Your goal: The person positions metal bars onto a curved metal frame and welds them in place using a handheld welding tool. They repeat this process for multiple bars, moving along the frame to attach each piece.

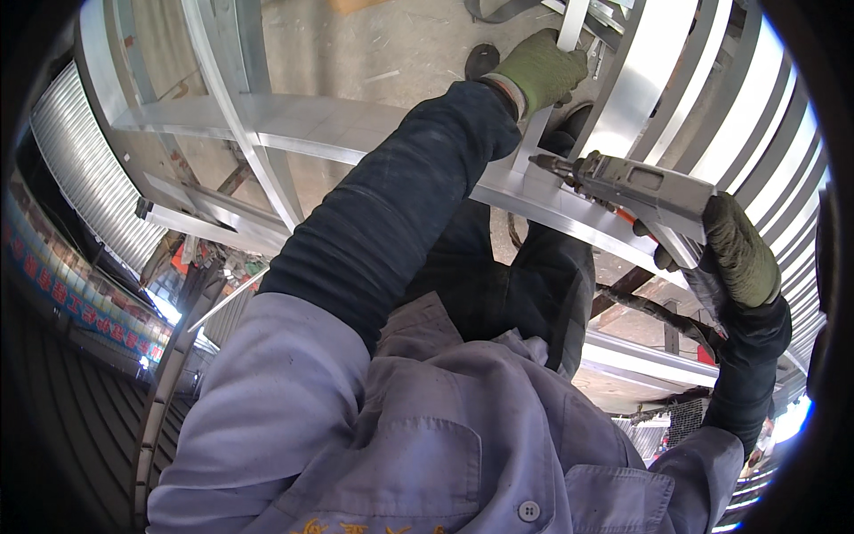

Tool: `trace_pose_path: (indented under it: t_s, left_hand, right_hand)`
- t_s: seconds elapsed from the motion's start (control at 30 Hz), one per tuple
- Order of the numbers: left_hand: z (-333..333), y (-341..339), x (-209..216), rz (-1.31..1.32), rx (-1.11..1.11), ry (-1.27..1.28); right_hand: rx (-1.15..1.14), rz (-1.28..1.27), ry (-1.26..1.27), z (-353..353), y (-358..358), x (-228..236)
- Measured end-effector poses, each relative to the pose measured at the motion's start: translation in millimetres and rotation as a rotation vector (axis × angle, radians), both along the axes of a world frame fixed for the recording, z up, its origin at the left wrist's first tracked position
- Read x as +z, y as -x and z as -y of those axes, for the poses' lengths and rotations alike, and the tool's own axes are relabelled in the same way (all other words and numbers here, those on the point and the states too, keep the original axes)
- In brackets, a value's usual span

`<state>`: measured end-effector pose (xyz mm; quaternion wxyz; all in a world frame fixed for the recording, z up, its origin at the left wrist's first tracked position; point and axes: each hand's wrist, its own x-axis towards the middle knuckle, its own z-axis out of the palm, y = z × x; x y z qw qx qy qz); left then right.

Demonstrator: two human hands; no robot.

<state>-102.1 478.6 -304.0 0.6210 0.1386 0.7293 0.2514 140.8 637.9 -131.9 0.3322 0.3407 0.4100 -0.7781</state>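
My left hand (pixel 541 71), in a green glove, reaches out and closes round a narrow silver metal bar (pixel 574 21). The bar's near end meets a wide silver crossbar (pixel 583 214) that runs across in front of my legs. In my right glove (pixel 745 254) is the handle of a grey pistol-shaped welding gun (pixel 654 185). Its tapered dark nozzle points left, over the crossbar and close to the bar's near end. A thick dark sleeve leads from the gun's handle along my right forearm. Part of my right fingers is hidden behind the handle.
Several curved, parallel silver slats (pixel 747 98) stand on the right. More frame bars (pixel 236 116) cross on the left, above a concrete floor (pixel 391 44). A dark cable (pixel 654 310) passes below the crossbar by my leg. Ribbed metal sheeting (pixel 93 169) lies at the far left.
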Motion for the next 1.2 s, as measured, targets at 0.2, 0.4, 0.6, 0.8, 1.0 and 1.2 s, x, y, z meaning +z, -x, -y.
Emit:
trace_pose_path:
  t_s: [0.2,0.4,0.6,0.8,1.0,1.2]
  left_hand:
    - [15,-4,-42,-0.178,-0.170,-0.171]
    - [25,-11,-81,-0.619,-0.584,-0.382]
    - [7,-14,-54,-0.234,-0.248,-0.064]
    - [34,-18,-112,-0.637,-0.473,-0.323]
    - [6,-17,-49,-0.157,-0.047,-0.009]
    - [14,-16,-55,-0.163,-0.024,-0.067]
  right_hand:
    - [0.257,-0.264,-0.367,1,-13,-22]
    - [0.203,-0.049,-0.020,-4,9,-18]
    - [0.218,-0.084,-0.016,0,26,-9]
    - [0.209,-0.086,-0.020,1,27,-7]
    - [0.249,-0.345,-0.357,4,-9,-25]
    - [0.315,-0.415,-0.396,3,6,-18]
